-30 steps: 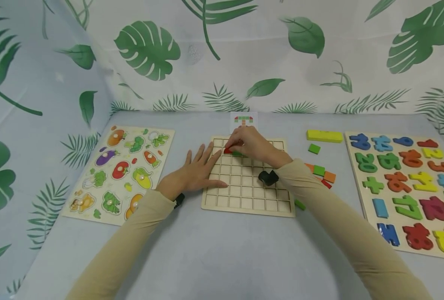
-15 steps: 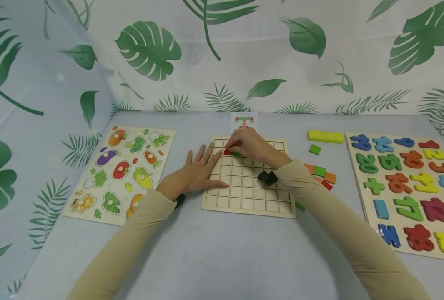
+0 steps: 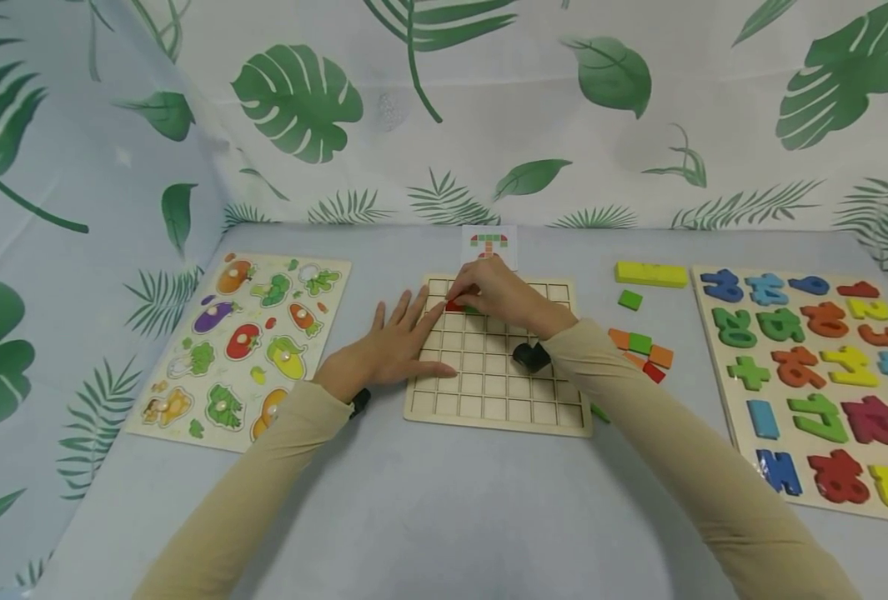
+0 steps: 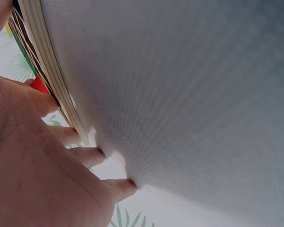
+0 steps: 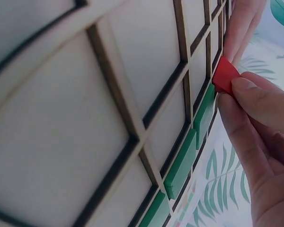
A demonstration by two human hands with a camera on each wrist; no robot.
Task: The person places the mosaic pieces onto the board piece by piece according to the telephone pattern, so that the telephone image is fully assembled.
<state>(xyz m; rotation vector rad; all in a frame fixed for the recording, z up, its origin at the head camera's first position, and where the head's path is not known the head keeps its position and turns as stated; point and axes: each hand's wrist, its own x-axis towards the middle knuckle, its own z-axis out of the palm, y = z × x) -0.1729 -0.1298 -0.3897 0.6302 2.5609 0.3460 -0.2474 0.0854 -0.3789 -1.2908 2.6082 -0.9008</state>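
A wooden grid board (image 3: 494, 407) lies in the middle of the table. In its upper part, my right hand (image 3: 498, 290) pinches a red tile (image 5: 225, 75) between thumb and fingers. The tile looks tilted at a cell beside a row of green tiles (image 5: 181, 163) set in the grid. In the head view my fingers cover most of those green tiles. My left hand (image 3: 383, 350) rests at the board's left edge with its fingers spread; the thumb lies over the grid. From the left wrist, the fingertips (image 4: 128, 188) touch the tablecloth and board edge.
A pattern card (image 3: 509, 242) lies behind the board. To the right are loose orange, green and red tiles (image 3: 640, 343), a lone green tile (image 3: 629, 299), a yellow block (image 3: 650, 273) and a number puzzle (image 3: 736, 392). A vegetable puzzle (image 3: 278, 312) lies left.
My right hand has shifted very slightly left, and the red tile sits a little lower in the head view. The left hand stays in place.
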